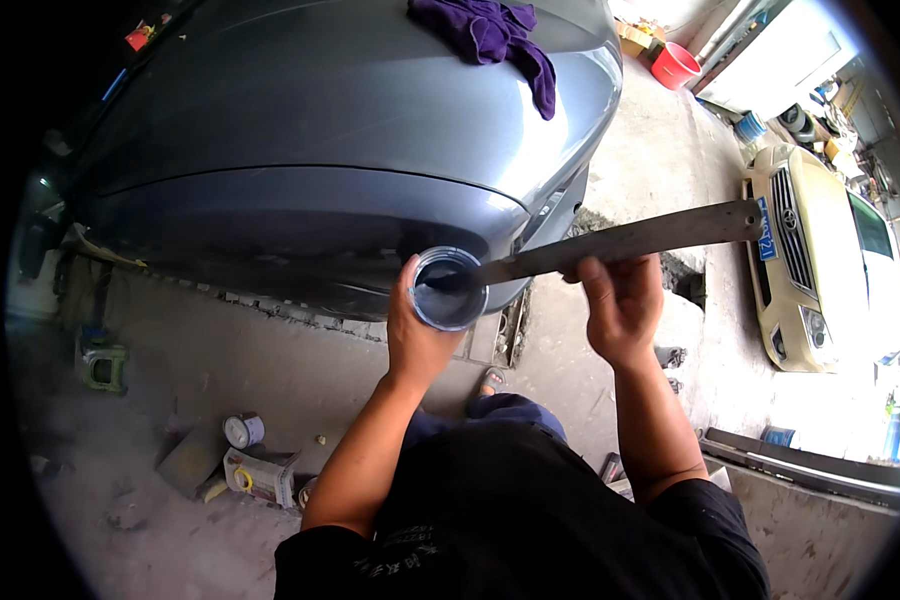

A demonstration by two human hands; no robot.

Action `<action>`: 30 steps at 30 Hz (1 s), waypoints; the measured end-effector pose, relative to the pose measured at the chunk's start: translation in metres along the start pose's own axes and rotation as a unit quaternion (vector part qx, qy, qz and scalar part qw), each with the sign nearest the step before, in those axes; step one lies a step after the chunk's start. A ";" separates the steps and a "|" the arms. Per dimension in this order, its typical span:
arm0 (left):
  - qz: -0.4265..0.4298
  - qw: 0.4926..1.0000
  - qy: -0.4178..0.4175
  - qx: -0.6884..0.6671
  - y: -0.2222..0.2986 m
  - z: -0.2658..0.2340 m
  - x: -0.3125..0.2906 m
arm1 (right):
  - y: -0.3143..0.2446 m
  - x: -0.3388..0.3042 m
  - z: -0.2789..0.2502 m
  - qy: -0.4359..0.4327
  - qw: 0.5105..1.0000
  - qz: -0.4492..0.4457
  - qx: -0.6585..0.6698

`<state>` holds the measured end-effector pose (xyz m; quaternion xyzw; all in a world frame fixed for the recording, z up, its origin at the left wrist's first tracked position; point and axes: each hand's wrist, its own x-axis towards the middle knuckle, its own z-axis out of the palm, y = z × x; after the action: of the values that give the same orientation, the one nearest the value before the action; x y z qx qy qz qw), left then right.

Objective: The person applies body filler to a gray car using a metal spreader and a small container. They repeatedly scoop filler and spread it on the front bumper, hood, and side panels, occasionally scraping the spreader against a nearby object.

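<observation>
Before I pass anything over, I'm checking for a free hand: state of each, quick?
Left hand: holding an open round container by its side.
Right hand: closed on a long, flat metal strip.

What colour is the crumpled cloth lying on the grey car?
The crumpled cloth is deep purple, best seen in the head view.
</observation>
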<state>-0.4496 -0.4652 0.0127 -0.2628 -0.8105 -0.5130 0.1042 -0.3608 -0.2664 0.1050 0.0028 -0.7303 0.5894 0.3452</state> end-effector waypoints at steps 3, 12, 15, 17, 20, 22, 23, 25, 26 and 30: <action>0.006 1.000 -0.009 0.008 -0.002 0.002 0.000 | 0.012 -0.001 0.007 -0.024 0.998 0.049 -0.026; 0.029 0.995 -0.085 -0.037 -0.024 -0.021 0.014 | 0.016 0.000 0.024 0.200 0.943 0.256 0.067; 0.043 0.991 -0.108 -0.067 -0.029 -0.032 0.026 | 0.010 -0.010 0.030 0.278 0.913 0.271 0.122; 0.045 0.988 -0.123 -0.078 -0.027 -0.041 0.034 | 0.008 -0.016 0.029 0.303 0.900 0.274 0.152; 0.051 0.984 -0.145 -0.085 -0.029 -0.050 0.042 | 0.006 -0.026 0.035 0.339 0.884 0.274 0.169; 0.048 0.982 -0.155 -0.095 -0.031 -0.052 0.046 | 0.009 -0.032 0.034 0.348 0.882 0.264 0.176; 0.047 0.981 -0.160 -0.099 -0.032 -0.053 0.048 | 0.010 -0.033 0.036 0.355 0.879 0.263 0.180; 0.048 0.981 -0.153 -0.109 -0.032 -0.052 0.050 | 0.011 -0.034 0.040 0.368 0.872 0.263 0.188; 0.044 0.981 -0.152 -0.108 -0.032 -0.053 0.052 | 0.015 -0.037 0.039 0.359 0.874 0.264 0.195; 0.026 0.981 -0.156 -0.115 -0.034 -0.055 0.055 | 0.018 -0.041 0.040 0.356 0.873 0.248 0.221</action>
<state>-0.5196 -0.5077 0.0347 -0.3712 -0.7452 -0.5525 -0.0411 -0.3568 -0.3121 0.0663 -0.3123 -0.3853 0.7628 0.4149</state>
